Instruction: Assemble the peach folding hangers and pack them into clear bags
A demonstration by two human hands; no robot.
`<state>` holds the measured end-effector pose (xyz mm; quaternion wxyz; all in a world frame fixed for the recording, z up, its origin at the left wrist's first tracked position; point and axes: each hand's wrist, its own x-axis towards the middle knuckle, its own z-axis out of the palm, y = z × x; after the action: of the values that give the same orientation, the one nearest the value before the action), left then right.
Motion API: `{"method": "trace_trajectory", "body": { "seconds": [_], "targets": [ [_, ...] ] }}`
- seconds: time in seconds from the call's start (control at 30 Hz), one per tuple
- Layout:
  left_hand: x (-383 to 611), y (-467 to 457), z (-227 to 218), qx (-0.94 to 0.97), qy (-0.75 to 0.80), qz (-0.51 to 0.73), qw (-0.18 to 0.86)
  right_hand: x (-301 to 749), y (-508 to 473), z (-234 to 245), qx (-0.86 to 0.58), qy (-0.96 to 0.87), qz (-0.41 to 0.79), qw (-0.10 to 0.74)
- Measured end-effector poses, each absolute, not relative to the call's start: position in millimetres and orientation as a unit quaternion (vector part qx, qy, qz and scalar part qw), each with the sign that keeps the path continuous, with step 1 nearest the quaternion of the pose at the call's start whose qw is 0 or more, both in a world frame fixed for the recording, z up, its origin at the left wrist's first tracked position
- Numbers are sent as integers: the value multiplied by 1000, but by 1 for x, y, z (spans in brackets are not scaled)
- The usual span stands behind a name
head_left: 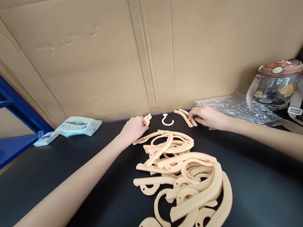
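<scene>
My left hand (134, 128) is at the far side of the table, its fingers curled and closed against beige plastic hanger arms (148, 118); part of these is hidden behind the fingers. Opposite it, my right hand (204, 116) has thumb and fingertips bent onto the outer of two curved hanger arms (186, 118) lying side by side. A loose hanger hook (166, 120) lies on the table between both hands. Nearer to me spreads a pile of hanger parts (197, 202), with curved arms and hooks overlapping.
A cardboard wall (88, 62) closes off the back. Crumpled clear plastic wrap (234, 110) and a strapped drink bottle (276, 88) stand at the right. A tissue pack (78, 125) and small box (46, 138) lie back left, beside a blue metal frame (21, 107).
</scene>
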<state>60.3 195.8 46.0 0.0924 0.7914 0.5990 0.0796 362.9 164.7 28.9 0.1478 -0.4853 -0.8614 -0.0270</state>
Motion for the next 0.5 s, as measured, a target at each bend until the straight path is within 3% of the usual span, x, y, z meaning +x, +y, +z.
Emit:
{"method": "trace_trajectory", "body": {
  "seconds": [0.3, 0.5],
  "targets": [
    [65, 175, 60, 811, 566, 134, 59, 340, 147, 45, -466, -864, 2, 190],
    [65, 148, 72, 856, 494, 136, 70, 296, 124, 60, -367, -909, 33, 193]
  ]
}}
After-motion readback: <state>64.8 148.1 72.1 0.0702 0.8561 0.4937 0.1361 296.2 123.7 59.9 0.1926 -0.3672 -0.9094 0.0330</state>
